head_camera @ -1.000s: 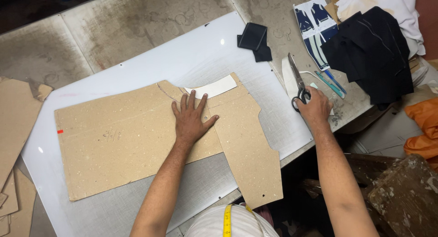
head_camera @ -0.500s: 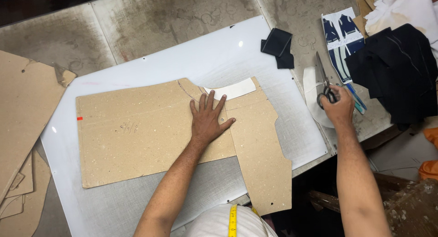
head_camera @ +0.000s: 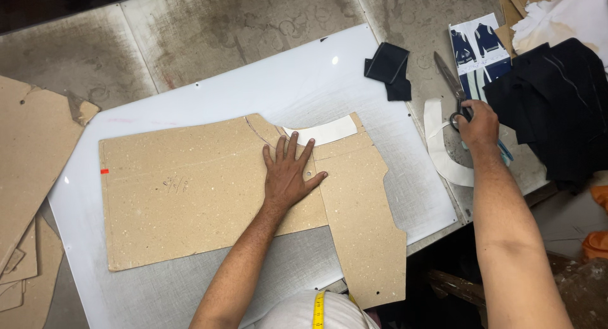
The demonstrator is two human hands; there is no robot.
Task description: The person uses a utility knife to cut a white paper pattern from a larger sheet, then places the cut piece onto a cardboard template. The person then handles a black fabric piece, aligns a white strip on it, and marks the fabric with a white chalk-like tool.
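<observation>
On the white plastic board [head_camera: 190, 107] lies a large brown cardboard pattern piece [head_camera: 190, 196], pinned under the left hand [head_camera: 288, 177], flat with fingers spread. Off the board's right edge, the right hand [head_camera: 478, 123] grips steel scissors [head_camera: 451, 82] beside dark folded fabric [head_camera: 557, 107].

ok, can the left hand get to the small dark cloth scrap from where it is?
Probably yes. The left hand lies flat on the cardboard pattern; only bare white board lies between it and the dark cloth scrap.
</observation>
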